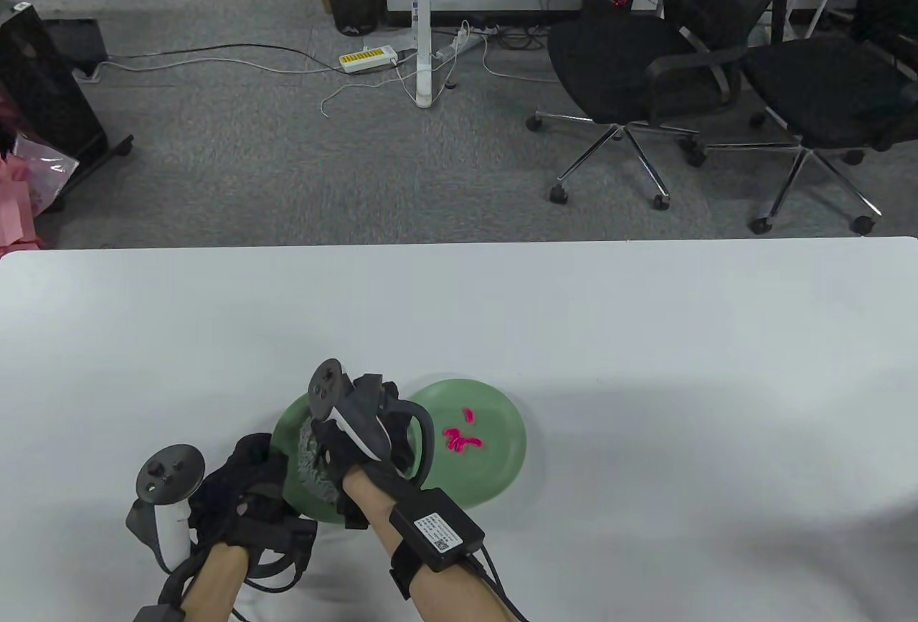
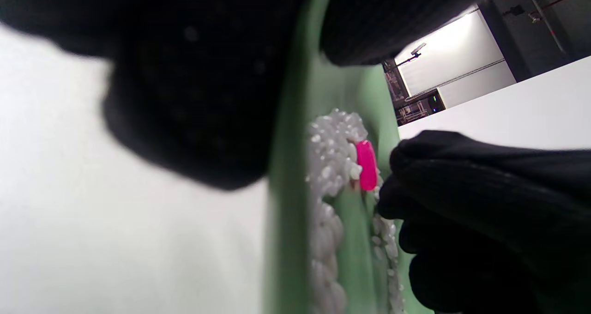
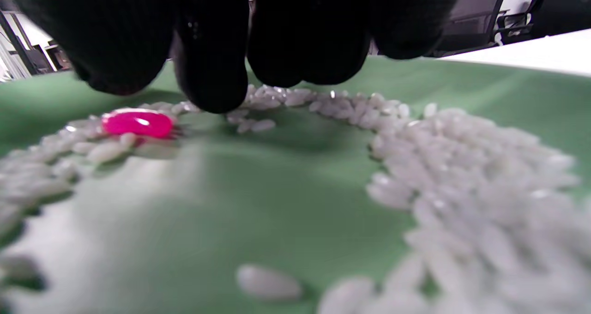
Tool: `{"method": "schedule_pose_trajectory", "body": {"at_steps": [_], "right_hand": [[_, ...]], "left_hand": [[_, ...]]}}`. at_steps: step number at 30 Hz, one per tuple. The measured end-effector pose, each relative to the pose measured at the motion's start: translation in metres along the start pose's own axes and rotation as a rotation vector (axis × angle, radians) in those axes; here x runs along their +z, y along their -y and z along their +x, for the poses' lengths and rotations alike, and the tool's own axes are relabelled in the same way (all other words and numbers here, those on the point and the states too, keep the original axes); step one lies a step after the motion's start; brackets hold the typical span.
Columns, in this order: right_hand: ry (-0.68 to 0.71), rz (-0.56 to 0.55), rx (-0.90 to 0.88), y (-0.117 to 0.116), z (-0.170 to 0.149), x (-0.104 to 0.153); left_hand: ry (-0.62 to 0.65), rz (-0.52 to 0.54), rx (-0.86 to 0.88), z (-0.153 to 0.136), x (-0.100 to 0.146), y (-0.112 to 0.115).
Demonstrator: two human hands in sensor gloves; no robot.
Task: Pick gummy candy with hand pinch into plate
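A green plate [image 1: 288,427] holding white rice [image 1: 310,465] sits at the table's near edge. A second green plate [image 1: 502,468] to its right holds several pink gummy candies [image 1: 462,441]. My left hand [image 1: 251,482] grips the rice plate's left rim [image 2: 281,240], with fingers [image 2: 194,120] on both sides of it. My right hand [image 1: 326,450] hangs over the rice with its fingertips [image 3: 212,92] pointing down. One pink candy [image 3: 137,122] lies on the rice just left of those fingertips, apart from them. It also shows in the left wrist view [image 2: 367,165].
The two plates overlap slightly in the middle. The white table [image 1: 645,335] stretches far and to the right of the plates. Office chairs [image 1: 645,55] and cables stand on the floor beyond the far edge.
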State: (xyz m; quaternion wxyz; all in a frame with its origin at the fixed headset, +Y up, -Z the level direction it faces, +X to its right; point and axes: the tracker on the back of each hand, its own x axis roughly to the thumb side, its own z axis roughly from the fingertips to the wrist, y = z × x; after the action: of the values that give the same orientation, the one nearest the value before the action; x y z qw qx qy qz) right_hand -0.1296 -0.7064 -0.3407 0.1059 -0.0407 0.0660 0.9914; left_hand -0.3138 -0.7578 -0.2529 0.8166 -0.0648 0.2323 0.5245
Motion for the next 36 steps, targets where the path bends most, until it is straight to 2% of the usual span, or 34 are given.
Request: {"method": "schedule_pose_trajectory", "body": {"at_steps": [8,17,27,36], "right_hand": [[-0.005,0.002,0.029,-0.004,0.005,-0.003],[0.106,-0.038,0.073,-0.003,0.015,0.006],[0.193,-0.011,0.057,-0.003,0.018,0.006],[0.212,0.021,0.049,-0.005,0.016,0.003]], "left_hand": [[-0.002,0.003,-0.006,0.000,0.001,0.000],[-0.008,0.004,0.011,0.000,0.001,-0.002],[-0.019,-0.005,0.026,-0.001,0.000,-0.004],[-0.018,-0.016,0.023,0.000,0.000,-0.003]]}}
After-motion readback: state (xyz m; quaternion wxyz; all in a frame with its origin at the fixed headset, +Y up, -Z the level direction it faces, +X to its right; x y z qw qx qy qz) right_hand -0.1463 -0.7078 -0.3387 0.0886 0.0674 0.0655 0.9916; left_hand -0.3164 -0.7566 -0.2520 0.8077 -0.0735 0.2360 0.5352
